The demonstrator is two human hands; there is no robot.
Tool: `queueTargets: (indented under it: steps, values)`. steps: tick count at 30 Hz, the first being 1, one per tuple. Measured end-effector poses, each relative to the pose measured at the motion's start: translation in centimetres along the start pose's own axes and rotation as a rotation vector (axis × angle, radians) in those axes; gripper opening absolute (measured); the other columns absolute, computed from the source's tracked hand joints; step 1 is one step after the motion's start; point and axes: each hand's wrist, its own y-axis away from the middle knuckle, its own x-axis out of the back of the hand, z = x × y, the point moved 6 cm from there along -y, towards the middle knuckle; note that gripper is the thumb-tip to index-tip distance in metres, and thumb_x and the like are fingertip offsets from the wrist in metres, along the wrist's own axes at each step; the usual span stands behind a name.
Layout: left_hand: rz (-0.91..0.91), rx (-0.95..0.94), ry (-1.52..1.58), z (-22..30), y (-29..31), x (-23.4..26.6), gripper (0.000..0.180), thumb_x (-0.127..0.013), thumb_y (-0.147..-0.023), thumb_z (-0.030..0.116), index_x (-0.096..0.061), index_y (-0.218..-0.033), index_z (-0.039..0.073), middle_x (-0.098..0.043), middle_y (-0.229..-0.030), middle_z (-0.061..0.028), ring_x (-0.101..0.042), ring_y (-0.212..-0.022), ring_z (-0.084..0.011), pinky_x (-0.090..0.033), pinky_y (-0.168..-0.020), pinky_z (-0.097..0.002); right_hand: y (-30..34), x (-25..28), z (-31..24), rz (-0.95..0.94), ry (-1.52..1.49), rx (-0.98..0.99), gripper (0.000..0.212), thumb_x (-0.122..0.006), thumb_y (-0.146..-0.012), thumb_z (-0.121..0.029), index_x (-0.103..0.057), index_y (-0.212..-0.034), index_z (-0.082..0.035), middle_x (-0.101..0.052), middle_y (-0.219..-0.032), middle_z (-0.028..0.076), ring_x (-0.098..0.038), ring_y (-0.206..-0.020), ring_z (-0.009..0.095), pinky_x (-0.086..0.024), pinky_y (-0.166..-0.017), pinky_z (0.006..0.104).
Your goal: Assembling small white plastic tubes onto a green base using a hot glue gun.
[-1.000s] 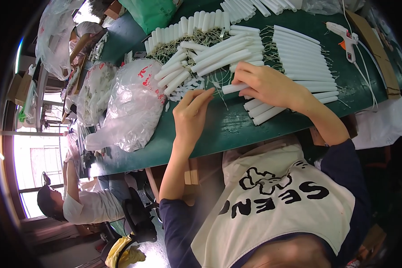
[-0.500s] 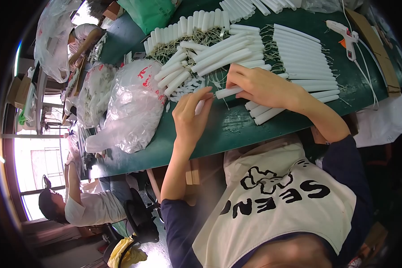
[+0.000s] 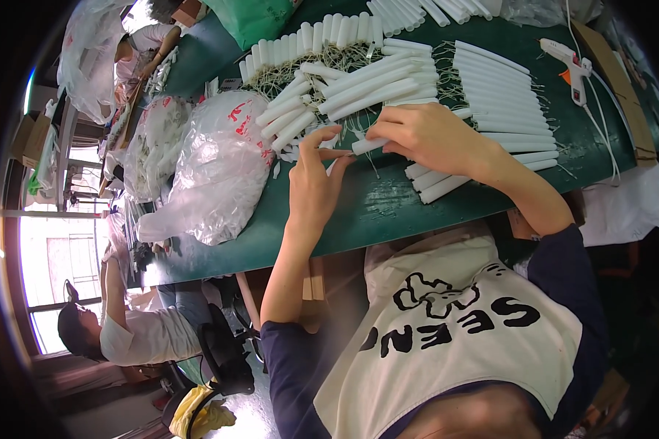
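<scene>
My right hand [image 3: 428, 137] grips a short white tube [image 3: 364, 146] above the green table, its end pointing toward my left hand. Close to that end is my left hand [image 3: 311, 179], with thumb and a finger pinched together and another finger raised; whatever lies in the pinch is too small to make out. Just beyond the hands lies a loose pile of white tubes [image 3: 370, 91] with thin wires. Under my right wrist and forearm a neat row of white tubes [image 3: 499, 95] stretches away, wires showing at the ends. Small white pieces [image 3: 289, 155] are partly hidden behind my left hand.
A clear plastic bag [image 3: 223, 172] sits left of my left hand. A white glue gun [image 3: 570, 64] with a cord lies at the far right beside a cardboard piece [image 3: 615, 88]. A green bag [image 3: 252, 20] stands at the back. Another person [image 3: 150, 333] sits at the left.
The tube in my right hand has shifted slightly left, its end now beside my left fingertips. My left thumb and a finger have come together near it.
</scene>
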Motion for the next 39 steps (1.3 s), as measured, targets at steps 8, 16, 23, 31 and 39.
queueTargets:
  steps: [8,16,23,31,39]
  values:
    - [-0.121,0.022,-0.082,0.3,-0.4,-0.5,0.053,-0.069,-0.077,0.001,-0.041,-0.121,0.01,-0.067,-0.087,-0.0101,-0.066,-0.073,-0.0302,-0.05,-0.06,-0.0389,-0.2,-0.1,-0.5,-0.021,0.14,0.082,0.02,-0.067,-0.071,-0.007,-0.066,-0.091,-0.009,-0.059,-0.088,0.003,-0.062,-0.08,0.021,-0.051,-0.064,0.0326]
    - [-0.143,-0.011,0.018,0.3,-0.3,0.2,0.056,-0.07,-0.075,0.002,-0.045,-0.124,0.01,-0.061,-0.105,-0.0118,-0.063,-0.088,-0.0293,-0.05,-0.07,-0.0394,-0.2,-1.6,-0.4,-0.104,0.268,0.056,0.015,-0.062,-0.074,-0.007,-0.066,-0.088,-0.009,-0.059,-0.088,0.003,-0.061,-0.084,0.02,-0.052,-0.069,0.0316]
    - [-0.169,-0.061,-0.343,-0.7,0.6,1.6,0.03,-0.074,-0.072,0.018,-0.063,-0.098,0.007,-0.063,-0.095,-0.0078,-0.059,-0.086,-0.029,-0.046,-0.074,-0.0376,-0.1,-2.0,0.0,-0.143,0.279,0.029,0.012,-0.062,-0.074,-0.007,-0.065,-0.085,-0.009,-0.058,-0.087,0.004,-0.061,-0.084,0.02,-0.052,-0.07,0.0319]
    - [-0.199,0.12,-0.228,-1.5,0.9,1.0,0.019,-0.071,-0.077,0.017,-0.066,-0.089,0.005,-0.063,-0.078,-0.0103,-0.06,-0.067,-0.0272,-0.047,-0.064,-0.0373,0.0,-2.3,0.4,-0.133,0.208,0.023,0.015,-0.064,-0.073,-0.006,-0.066,-0.088,-0.009,-0.058,-0.086,0.004,-0.061,-0.083,0.021,-0.052,-0.07,0.033]
    - [0.071,-0.115,-0.389,-2.0,-5.1,4.4,0.019,-0.069,-0.079,0.016,-0.068,-0.096,0.007,-0.063,-0.083,-0.0106,-0.06,-0.079,-0.029,-0.047,-0.071,-0.0392,-3.8,0.2,3.1,0.148,-0.045,-0.05,0.021,-0.067,-0.077,-0.008,-0.065,-0.098,-0.007,-0.062,-0.094,0.007,-0.062,-0.082,0.028,-0.051,-0.071,0.0366]
